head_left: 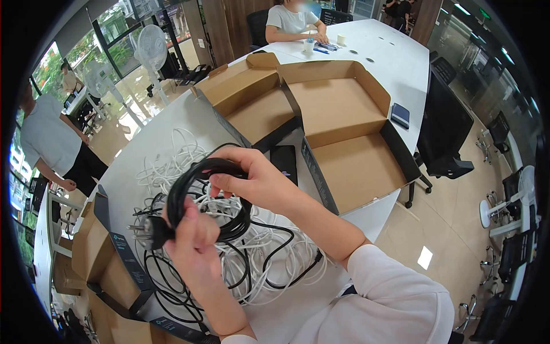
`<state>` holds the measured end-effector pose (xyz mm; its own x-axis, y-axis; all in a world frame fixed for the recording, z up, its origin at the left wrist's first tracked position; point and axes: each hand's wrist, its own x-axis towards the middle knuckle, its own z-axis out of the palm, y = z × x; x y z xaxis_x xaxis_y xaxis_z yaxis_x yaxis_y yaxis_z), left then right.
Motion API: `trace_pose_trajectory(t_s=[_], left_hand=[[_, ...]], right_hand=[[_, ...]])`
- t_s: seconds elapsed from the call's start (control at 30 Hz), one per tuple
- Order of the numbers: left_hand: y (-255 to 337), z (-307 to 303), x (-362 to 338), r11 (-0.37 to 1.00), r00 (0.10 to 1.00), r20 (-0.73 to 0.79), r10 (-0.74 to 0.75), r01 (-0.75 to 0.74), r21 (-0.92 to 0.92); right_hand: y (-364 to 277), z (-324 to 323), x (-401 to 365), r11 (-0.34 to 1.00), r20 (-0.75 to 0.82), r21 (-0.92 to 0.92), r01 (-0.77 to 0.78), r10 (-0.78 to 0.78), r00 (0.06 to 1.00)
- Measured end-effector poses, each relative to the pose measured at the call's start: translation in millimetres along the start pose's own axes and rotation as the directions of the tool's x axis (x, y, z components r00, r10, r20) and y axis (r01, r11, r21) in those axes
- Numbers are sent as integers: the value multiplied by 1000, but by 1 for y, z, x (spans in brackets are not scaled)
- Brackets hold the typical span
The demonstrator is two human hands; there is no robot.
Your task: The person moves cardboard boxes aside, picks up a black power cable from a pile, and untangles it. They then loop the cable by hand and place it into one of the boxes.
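Item: black cable coil (179,192), held up off the desk (172,114).
My left hand (192,241) clamps the loops by the plug (152,232) and my right hand (258,183) pinches the top, to hold them bundled above loose white cables (172,157).

The left hand (195,241) covers part of the coiled black power cable (189,178) at centre. Brown cardboard boxes (94,252) at lower left are cut by the dark lens rim. Small items (323,46) at top centre cannot be identified.
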<state>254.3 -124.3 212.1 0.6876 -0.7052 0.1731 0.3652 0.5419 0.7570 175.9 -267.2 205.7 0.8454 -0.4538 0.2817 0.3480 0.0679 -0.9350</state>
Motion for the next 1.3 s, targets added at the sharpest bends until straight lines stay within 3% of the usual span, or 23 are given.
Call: trace_pose_trajectory(t_s=[0.03, 0.13, 0.23, 0.27, 0.33, 0.43, 0.5, 0.57, 0.7, 0.73, 0.83, 1.0, 1.1, 1.27, 1.3], left_hand=[[3, -3, 1, 1000, 999, -38, -26, 26, 9], [14, -12, 7, 995, 995, 77, -62, 68, -68], [21, -19, 13, 988, 989, 123, -81, 97, -124], [22, -23, 15, 985, 988, 130, -86, 104, -137], [23, -22, 17, 984, 991, 95, -89, 102, -147], [25, -27, 17, 986, 989, 112, -98, 111, -121], [28, -32, 15, 989, 989, 120, -83, 96, -109], [32, -40, 16, 986, 982, 169, -83, 106, -130], [40, -62, 21, 980, 904, 422, -63, 136, -146], [42, -58, 18, 967, 936, 340, -90, 164, -197], [42, -57, 21, 946, 915, 390, -100, 209, -247], [35, -56, 24, 944, 929, 348, -127, 221, -245], [30, -52, 25, 950, 934, 336, -122, 208, -234], [22, -42, 27, 926, 941, 297, -159, 247, -285], [21, -46, 27, 908, 936, 280, -211, 294, -299]], right_hand=[[-2, 0, -2, 997, 22, 69, -39, 37, 999], [-2, -7, -2, 959, 124, 226, -170, 145, 982], [-5, -8, -2, 830, 218, 481, -282, 198, 956], [-2, -10, 0, 810, 257, 521, -268, 151, 955], [1, -11, 0, 748, 287, 573, -334, 199, 937], [6, -10, 5, 678, 325, 583, -447, 309, 894], [8, -8, 4, 638, 385, 600, -482, 298, 873], [9, -5, 2, 613, 445, 617, -494, 246, 861], [9, 8, -7, 588, 586, 597, -546, 145, 797], [13, 10, -7, 574, 652, 577, -581, 105, 751], [15, 16, -8, 571, 671, 567, -594, 98, 735], [21, 13, -3, 619, 593, 604, -502, 71, 802], [13, 10, -2, 688, 426, 618, -381, 114, 897], [10, 10, -2, 740, 223, 630, -236, 119, 968], [7, 12, -6, 787, 82, 584, -197, 185, 979]])
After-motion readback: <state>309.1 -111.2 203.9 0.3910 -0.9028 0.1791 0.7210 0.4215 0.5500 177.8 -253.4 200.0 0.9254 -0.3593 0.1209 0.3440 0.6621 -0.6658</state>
